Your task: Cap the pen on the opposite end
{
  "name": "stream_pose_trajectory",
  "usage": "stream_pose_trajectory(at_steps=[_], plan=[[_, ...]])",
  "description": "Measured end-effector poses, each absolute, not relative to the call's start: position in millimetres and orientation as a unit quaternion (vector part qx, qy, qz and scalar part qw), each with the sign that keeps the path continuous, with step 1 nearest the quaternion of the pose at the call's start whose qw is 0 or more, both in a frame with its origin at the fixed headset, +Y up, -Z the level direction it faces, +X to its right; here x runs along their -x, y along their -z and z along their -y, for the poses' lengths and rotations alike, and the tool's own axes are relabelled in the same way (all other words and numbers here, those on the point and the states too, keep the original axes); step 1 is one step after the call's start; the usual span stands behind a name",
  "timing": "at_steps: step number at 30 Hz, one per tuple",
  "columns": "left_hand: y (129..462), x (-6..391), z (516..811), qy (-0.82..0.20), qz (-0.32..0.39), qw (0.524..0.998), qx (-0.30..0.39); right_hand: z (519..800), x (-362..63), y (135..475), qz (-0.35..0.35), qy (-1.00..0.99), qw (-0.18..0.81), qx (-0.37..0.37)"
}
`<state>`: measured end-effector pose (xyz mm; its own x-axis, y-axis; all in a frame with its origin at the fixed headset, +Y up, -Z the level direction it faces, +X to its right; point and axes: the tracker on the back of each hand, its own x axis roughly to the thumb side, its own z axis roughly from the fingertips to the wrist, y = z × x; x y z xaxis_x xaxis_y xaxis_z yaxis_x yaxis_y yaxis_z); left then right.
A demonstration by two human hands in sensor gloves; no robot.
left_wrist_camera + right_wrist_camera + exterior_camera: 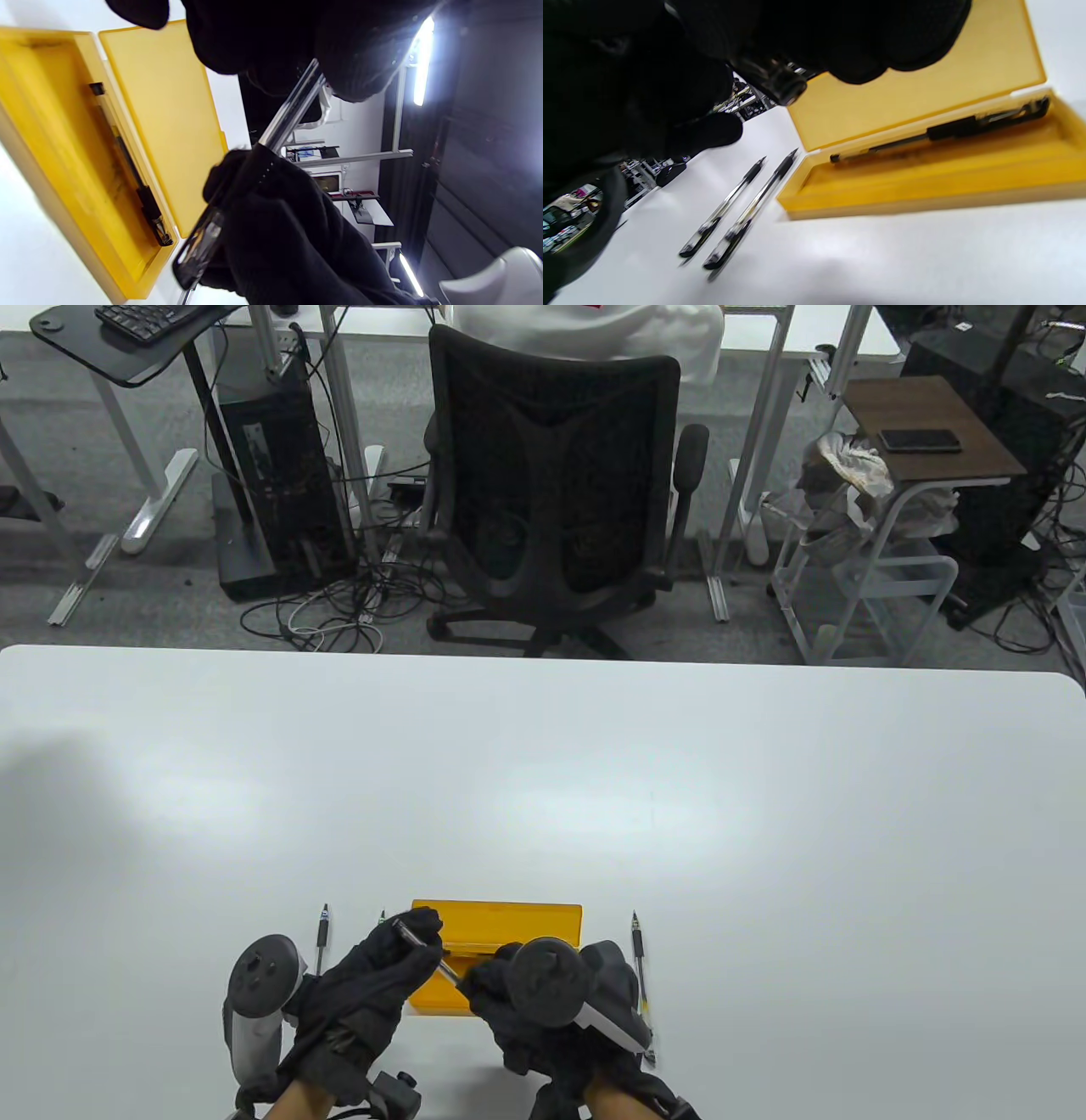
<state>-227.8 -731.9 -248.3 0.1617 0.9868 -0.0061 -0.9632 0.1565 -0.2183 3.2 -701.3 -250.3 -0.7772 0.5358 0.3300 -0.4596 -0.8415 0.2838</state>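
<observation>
Both gloved hands hold one clear-barrelled pen [428, 952] just above the open yellow case [509, 920] at the table's near edge. My left hand [420, 937] grips the pen's far end with its fingertips. My right hand [479, 980] grips the near end. In the left wrist view the clear barrel [292, 108] runs from my left fingers [339, 63] down into the right hand [288, 237], and a dark grip section [199, 245] sticks out below it. In the right wrist view a dark round end [780, 82] shows under my fingers. I cannot make out the cap.
The case holds one more pen [135, 178], also seen in the right wrist view [950, 127]. Two pens [322, 937] [382, 914] lie left of the case, one partly under my left hand. Another pen [640, 976] lies to the right, beside my right hand.
</observation>
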Motion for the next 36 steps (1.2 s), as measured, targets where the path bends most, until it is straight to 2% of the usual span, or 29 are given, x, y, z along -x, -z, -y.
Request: stream_pose_trajectory(at_steps=[4,8,10,13,16,18,21,23,25,27,28,29,32,36], plan=[[247,231,724,-0.617,0.080,0.782,0.027,706,-6,254,-0.144,-0.908,0.341,-0.195],[247,234,722,-0.647,0.081,0.758,0.017,710,-8,258,-0.179,-0.875,0.408,-0.191],[246,237,720,-0.638,0.085,0.765,0.000,713,-9,259,-0.149,-0.871,0.434,-0.176],[245,235,714,-0.629,0.110,0.769,-0.003,712,-11,261,-0.153,-0.867,0.455,-0.138],[244,224,710,-0.606,0.139,0.783,0.020,710,-15,261,-0.150,-0.883,0.426,-0.130],[243,219,710,-0.592,0.136,0.794,0.017,710,-17,260,-0.141,-0.884,0.428,-0.126],[242,221,709,-0.577,0.107,0.810,-0.026,711,-18,261,-0.150,-0.876,0.440,-0.131],[243,225,707,-0.571,0.096,0.814,-0.047,709,-14,260,-0.140,-0.880,0.435,-0.133],[246,230,706,-0.579,0.082,0.809,-0.055,702,-7,256,-0.080,-0.899,0.407,-0.142],[247,238,705,-0.606,0.047,0.792,-0.064,690,1,249,0.001,-0.930,0.335,-0.151],[250,245,702,-0.605,0.028,0.791,-0.085,691,2,246,0.011,-0.947,0.289,-0.143],[252,260,699,-0.584,0.005,0.803,-0.122,692,-2,245,0.012,-0.951,0.255,-0.174],[250,288,700,-0.544,0.023,0.825,-0.149,691,-14,250,0.013,-0.937,0.322,-0.135],[246,290,700,-0.527,0.042,0.835,-0.152,692,-29,258,0.026,-0.931,0.354,-0.083]])
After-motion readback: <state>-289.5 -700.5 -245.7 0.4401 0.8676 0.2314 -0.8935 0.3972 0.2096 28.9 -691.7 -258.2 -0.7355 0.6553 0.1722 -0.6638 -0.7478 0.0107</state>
